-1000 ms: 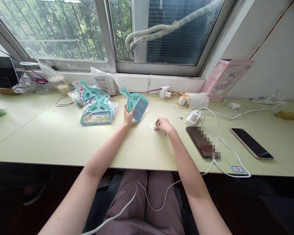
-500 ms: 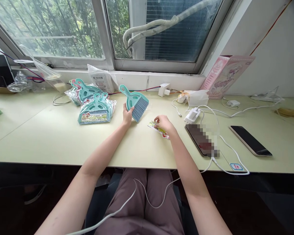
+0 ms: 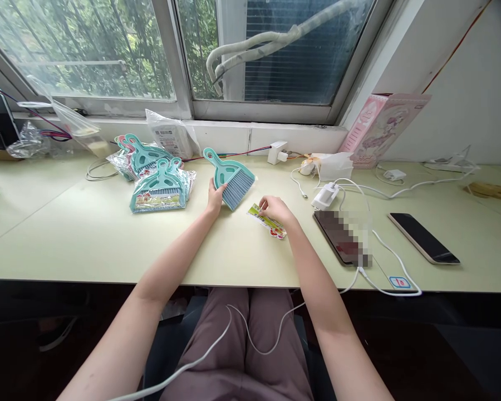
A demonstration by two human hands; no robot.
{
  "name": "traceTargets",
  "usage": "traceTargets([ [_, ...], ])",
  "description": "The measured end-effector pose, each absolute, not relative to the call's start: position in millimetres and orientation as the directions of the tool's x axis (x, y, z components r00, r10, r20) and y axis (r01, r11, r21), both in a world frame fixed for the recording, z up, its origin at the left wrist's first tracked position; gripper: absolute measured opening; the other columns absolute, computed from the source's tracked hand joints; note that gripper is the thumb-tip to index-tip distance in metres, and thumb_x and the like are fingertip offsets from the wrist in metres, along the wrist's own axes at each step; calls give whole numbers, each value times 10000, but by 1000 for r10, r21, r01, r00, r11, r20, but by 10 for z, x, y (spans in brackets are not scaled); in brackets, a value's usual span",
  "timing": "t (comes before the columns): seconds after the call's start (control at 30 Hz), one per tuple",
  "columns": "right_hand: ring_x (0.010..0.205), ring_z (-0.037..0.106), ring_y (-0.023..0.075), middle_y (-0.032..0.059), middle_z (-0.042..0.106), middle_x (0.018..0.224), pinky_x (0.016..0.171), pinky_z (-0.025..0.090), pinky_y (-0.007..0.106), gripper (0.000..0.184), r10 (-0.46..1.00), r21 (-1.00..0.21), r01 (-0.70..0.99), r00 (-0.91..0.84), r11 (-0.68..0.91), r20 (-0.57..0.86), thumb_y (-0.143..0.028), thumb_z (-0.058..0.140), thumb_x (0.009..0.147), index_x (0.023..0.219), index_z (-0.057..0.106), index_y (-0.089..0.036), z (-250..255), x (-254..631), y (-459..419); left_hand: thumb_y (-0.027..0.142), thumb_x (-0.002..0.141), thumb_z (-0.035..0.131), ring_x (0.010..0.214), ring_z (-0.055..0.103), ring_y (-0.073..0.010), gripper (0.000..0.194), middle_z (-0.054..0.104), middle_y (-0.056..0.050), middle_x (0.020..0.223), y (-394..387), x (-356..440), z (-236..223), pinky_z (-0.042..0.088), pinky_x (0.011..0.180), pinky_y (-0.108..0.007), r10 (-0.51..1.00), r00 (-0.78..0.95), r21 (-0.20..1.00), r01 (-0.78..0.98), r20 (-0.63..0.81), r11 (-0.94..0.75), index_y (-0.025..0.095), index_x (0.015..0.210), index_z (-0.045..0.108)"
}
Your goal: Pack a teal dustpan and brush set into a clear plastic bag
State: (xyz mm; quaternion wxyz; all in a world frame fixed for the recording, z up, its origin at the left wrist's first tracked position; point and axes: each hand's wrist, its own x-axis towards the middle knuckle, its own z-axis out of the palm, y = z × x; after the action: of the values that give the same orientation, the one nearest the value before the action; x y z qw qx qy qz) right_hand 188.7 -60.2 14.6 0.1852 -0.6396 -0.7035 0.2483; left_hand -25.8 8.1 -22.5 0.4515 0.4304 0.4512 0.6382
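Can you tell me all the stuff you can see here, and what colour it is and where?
brush: 1, teal with grey-blue bristles, on the desk, in the left hand
card: 1, yellow-green printed, on the desk under the right hand
bagged brush sets: a pile, count unclear, teal, left of the brush
phones: 2, dark, on the right of the desk, one plugged in
chargers and cables: several, white, right of the card
pink box: 1, leaning on the wall at the right
plastic bags: a few, clear, by the window sill
desk: 1, pale green
left hand: grip on the brush's edge
right hand: fingers on the card
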Motion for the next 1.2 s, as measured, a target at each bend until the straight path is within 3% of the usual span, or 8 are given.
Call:
traceTargets([
  [0.17, 585, 621, 79, 37, 722, 842, 553, 471, 183, 167, 980, -970, 243, -190, -11, -58, -242, 711, 790, 926, 689, -148, 211, 1900, -578, 329, 718, 691, 1033, 605, -243, 507, 596, -65, 1168, 50, -240, -212, 547, 773, -332, 987, -137, 964, -240, 87, -118, 256, 1181, 499],
  [0.27, 606, 673, 83, 52, 727, 845, 556, 523, 158, 185, 996, -996, -71, -79, -44, -38, -296, 727, 803, 876, 659, -140, 224, 1867, -550, 362, 723, 715, 968, 622, -218, 534, 606, -44, 1148, -24, -201, -174, 558, 734, -315, 992, -70, 959, -259, 104, -119, 281, 1202, 493],
  [0.37, 641, 704, 102, 47, 718, 777, 623, 579, 170, 197, 998, -982, -179, 35, -51, -58, -307, 737, 805, 811, 634, -139, 164, 1831, -493, 397, 744, 721, 956, 636, -210, 563, 616, -47, 1158, -109, -146, -125, 567, 751, -318, 993, -7, 953, -279, 122, -119, 273, 1237, 478],
  [0.57, 580, 685, 110, 9, 682, 709, 710, 626, 267, 209, 968, -993, -114, 251, 29, -1, -341, 737, 798, 787, 627, -164, -12, 1790, -398, 371, 738, 760, 1055, 635, -260, 673, 622, -69, 1212, -208, -82, -71, 564, 854, -377, 986, 107, 949, -303, 124, -86, 274, 1326, 448],
  [0.77, 559, 684, 125, 34, 724, 864, 543, 546, 225, 130, 964, -994, 110, 261, 22, 51, -296, 651, 847, 847, 637, -167, -56, 1722, -425, 177, 605, 832, 1204, 566, -274, 1008, 553, -56, 1315, -245, -79, -70, 502, 978, -413, 958, 192, 945, -289, 212, -152, 349, 1450, 311],
  [0.9, 606, 689, 127, 36, 733, 975, 677, 539, 253, 173, 951, -960, 281, 298, -5, 82, -321, 595, 869, 957, 645, -181, -62, 1754, -421, 141, 553, 845, 1296, 489, -281, 1138, 470, -59, 1417, -244, -63, -85, 458, 1032, -435, 934, 250, 945, -269, 253, -184, 379, 1483, 234],
  [1.07, 864, 680, 187, 53, 713, 1035, 859, 487, 310, 236, 938, -885, 458, 338, -88, 82, -358, 608, 851, 1028, 641, -205, -28, 1792, -429, 150, 537, 849, 1282, 498, -298, 1120, 506, -85, 1375, -218, -60, -113, 451, 1035, -438, 928, 243, 944, -240, 282, -224, 326, 1477, 266],
  [1.2, 1118, 569, 214, 92, 623, 1197, 965, 432, 336, 538, 890, -904, 428, 413, -1, 194, -295, 697, 775, 1266, 492, -223, -81, 1763, -421, 190, 562, 836, 1260, 512, -306, 1101, 536, -84, 1335, -162, -96, -148, 443, 1038, -460, 933, 249, 953, -223, 260, -206, 312, 1481, 242],
])
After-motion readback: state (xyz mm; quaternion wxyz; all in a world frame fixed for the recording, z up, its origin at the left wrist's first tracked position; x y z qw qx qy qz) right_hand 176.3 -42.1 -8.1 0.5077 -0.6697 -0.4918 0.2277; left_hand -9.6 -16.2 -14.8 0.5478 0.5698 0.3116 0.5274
